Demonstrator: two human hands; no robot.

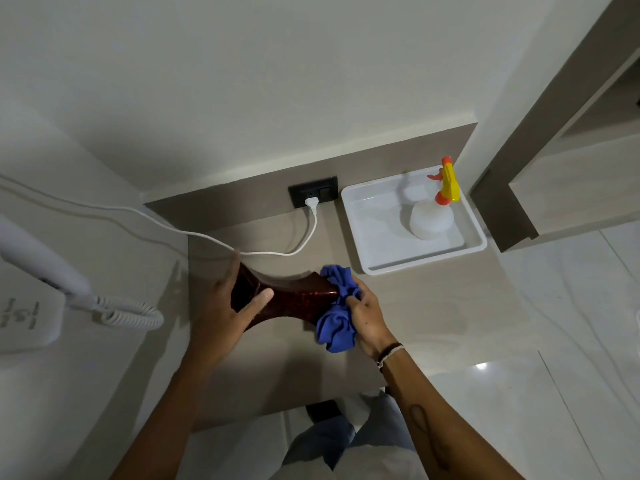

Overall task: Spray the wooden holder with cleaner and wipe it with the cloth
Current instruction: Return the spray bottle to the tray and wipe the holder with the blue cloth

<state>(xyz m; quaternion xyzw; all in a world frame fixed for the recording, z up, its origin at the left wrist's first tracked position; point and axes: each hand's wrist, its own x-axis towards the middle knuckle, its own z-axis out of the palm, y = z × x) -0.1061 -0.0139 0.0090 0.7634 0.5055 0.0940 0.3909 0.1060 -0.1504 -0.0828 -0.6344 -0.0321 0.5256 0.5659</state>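
A dark red-brown wooden holder with curved sides is held just above the beige counter. My left hand grips its left end, thumb across the front face. My right hand clutches a bunched blue cloth and presses it against the holder's right end. The white spray bottle with a yellow and orange trigger head stands in a white tray at the back right of the counter, out of both hands.
A white cable runs from a black wall socket across the counter behind the holder. A white wall phone with coiled cord hangs on the left. The counter's front edge lies below my arms; pale floor tiles spread to the right.
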